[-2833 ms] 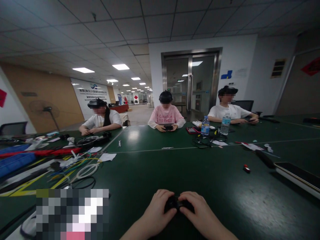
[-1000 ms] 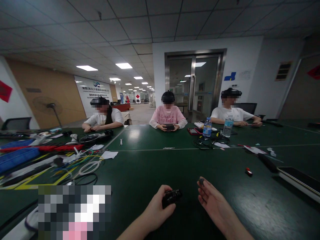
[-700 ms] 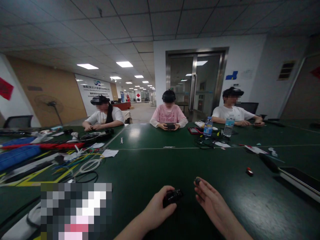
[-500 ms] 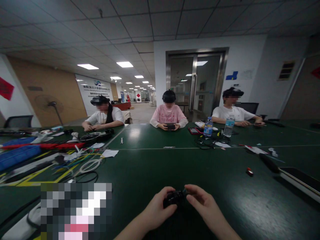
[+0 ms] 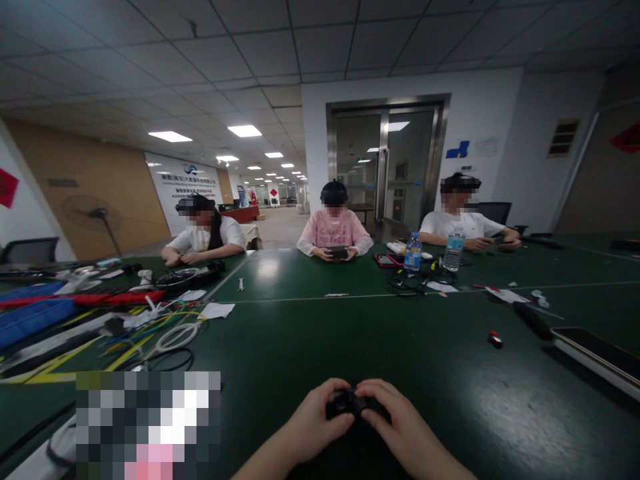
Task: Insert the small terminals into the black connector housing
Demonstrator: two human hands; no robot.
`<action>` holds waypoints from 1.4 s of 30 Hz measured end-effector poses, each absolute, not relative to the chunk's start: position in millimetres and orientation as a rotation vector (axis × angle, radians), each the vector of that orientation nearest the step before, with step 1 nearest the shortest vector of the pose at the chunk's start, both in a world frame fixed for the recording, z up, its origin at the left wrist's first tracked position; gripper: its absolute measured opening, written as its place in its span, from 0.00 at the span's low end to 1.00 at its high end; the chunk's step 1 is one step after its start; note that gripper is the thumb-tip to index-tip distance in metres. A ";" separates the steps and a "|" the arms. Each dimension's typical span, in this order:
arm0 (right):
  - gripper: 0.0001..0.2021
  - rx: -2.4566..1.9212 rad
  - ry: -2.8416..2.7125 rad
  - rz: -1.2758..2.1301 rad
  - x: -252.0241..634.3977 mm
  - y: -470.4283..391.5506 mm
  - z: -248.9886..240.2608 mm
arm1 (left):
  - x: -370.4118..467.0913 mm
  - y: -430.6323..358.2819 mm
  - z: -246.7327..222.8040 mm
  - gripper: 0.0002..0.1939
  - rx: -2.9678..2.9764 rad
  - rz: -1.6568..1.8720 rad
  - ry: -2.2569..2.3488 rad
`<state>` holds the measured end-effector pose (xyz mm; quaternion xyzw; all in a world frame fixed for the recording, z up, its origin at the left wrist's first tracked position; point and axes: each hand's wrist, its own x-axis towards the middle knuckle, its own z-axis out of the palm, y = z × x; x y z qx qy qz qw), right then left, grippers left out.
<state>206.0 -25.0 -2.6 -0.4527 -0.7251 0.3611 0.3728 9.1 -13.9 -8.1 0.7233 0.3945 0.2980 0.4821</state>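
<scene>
A small black object [image 5: 344, 403] is held between my two hands, low in the middle of the head view and above the dark green table [image 5: 280, 347]. My left hand [image 5: 320, 415] wraps round its left side, thumb in front and fingers behind. At its right end, my right hand [image 5: 389, 412] closes thumb and fingers on the same object. The fingers cover much of it, and its exact shape cannot be made out.
Cables [image 5: 177, 337] and a blue tray [image 5: 37, 323] lie at the left. A small red item [image 5: 495, 339] and a flat dark device [image 5: 595, 353] are at the right. Bottles [image 5: 413, 252] stand farther back, before three seated people.
My right hand has moved slightly left and closer to my left hand, its fingers now closer round the black object. The whole view has shifted a little.
</scene>
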 end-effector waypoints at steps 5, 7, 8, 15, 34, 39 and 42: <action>0.11 -1.190 -1.832 0.956 204.4 -23.1 -4.5 | 7.8 -13.1 -11.0 0.19 1.714 0.737 0.925; 0.12 -1.191 -1.807 0.969 203.7 -22.5 -5.6 | 7.6 -12.6 -11.5 0.19 1.707 0.756 0.922; 0.12 -1.185 -1.795 0.973 203.5 -22.4 -6.2 | 7.7 -12.5 -11.5 0.19 1.712 0.765 0.929; 0.11 -1.160 -1.751 1.010 203.7 -22.1 -7.4 | 8.5 -13.2 -7.8 0.19 1.702 0.774 0.912; 0.18 -1.155 -1.720 1.047 206.8 -23.2 -4.3 | 3.5 -10.2 -12.1 0.18 1.573 0.805 0.822; 0.17 -1.198 -1.780 1.020 205.8 -23.4 -4.5 | 3.8 -9.8 -13.4 0.17 1.605 0.807 0.850; 0.18 -1.209 -1.813 1.005 205.6 -22.9 -4.5 | 3.4 -10.3 -13.1 0.17 1.612 0.810 0.852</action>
